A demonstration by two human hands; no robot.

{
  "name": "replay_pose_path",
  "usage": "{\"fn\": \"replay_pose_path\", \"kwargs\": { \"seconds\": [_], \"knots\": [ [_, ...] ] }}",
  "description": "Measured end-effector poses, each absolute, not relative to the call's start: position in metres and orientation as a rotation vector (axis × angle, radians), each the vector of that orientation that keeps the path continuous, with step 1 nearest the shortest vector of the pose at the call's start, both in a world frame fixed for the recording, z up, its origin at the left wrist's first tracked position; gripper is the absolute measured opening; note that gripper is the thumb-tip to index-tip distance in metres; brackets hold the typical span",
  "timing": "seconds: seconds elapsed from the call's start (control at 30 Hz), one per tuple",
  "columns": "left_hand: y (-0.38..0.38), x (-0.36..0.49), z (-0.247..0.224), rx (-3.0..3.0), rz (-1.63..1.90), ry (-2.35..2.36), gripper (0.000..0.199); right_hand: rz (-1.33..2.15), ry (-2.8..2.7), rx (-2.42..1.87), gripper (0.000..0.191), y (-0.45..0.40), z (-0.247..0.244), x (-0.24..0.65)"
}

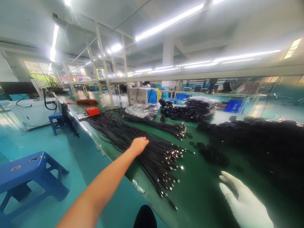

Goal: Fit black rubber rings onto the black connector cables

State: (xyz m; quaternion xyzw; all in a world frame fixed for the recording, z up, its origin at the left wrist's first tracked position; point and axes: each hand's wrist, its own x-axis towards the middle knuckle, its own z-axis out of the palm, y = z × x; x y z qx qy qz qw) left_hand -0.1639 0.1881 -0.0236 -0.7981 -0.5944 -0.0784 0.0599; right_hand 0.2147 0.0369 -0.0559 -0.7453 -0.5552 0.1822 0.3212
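A wide bundle of black cables (121, 133) lies fanned out along the green table, with shiny metal plugs (174, 153) at its near right end. My bare left hand (139, 145) rests over the middle of this bundle, its fingers curled closed around cables. The palm side is hidden, so how many it grips does not show. Gloved in white, my right hand (242, 199) hovers above the table at lower right, thumb and fingers apart, holding nothing. Just beyond it lies a small heap of black rings or coils (211, 153), blurred. A second, thinner cable bundle (154, 122) lies behind.
A large dark heap (256, 136) covers the right side of the table. Behind are black coiled items (180, 112), clear plastic bags (142, 110) and a white-and-blue machine (143, 95). A red box (91, 110) sits at the table's left edge. A blue stool (35, 171) stands on the floor.
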Motion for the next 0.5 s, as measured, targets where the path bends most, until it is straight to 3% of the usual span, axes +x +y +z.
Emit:
{"fn": "replay_pose_path", "kwargs": {
  "seconds": [0.27, 0.5],
  "knots": [
    [0.162, -0.175, -0.005, -2.290, -0.531, -1.663, 0.024, 0.529, -1.276, -1.870, 0.061, 0.030, -0.034, 0.204],
    [0.148, -0.146, -0.021, -2.366, -0.424, -1.651, 0.016, 0.715, -1.187, -1.738, 0.058, 0.019, -0.023, 0.195]
  ]
}}
